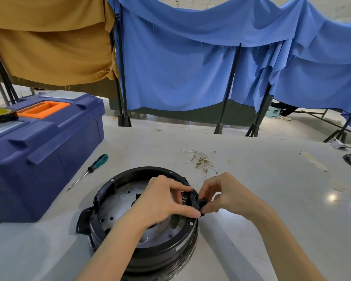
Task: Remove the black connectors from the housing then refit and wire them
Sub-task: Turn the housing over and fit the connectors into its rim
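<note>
A round black housing [118,199] with a perforated metal plate inside sits on the desk [272,209] close to its near edge, about midway between left and right. The left hand [162,201] lies across the housing's open top and grips its right rim: the index finger curls over the rim from above and the thumb runs along the outside just below. Between these two, the black connector [202,202] sticks out from the rim on the outer side. The right hand [227,195] comes in from the right, and its fingers [208,194] are clamped on the connector, thumb below and fingertips above. The left thumb tip touches or nearly touches the connector's underside; I cannot tell which.

A green-handled screwdriver [91,169] lies between the housing and a blue toolbox [43,151] that stands at the desk's left edge, with a roll of tape [0,115] on its lid. A tangle of short wires with metal terminals [203,161] lies beyond the hands, toward the far edge
</note>
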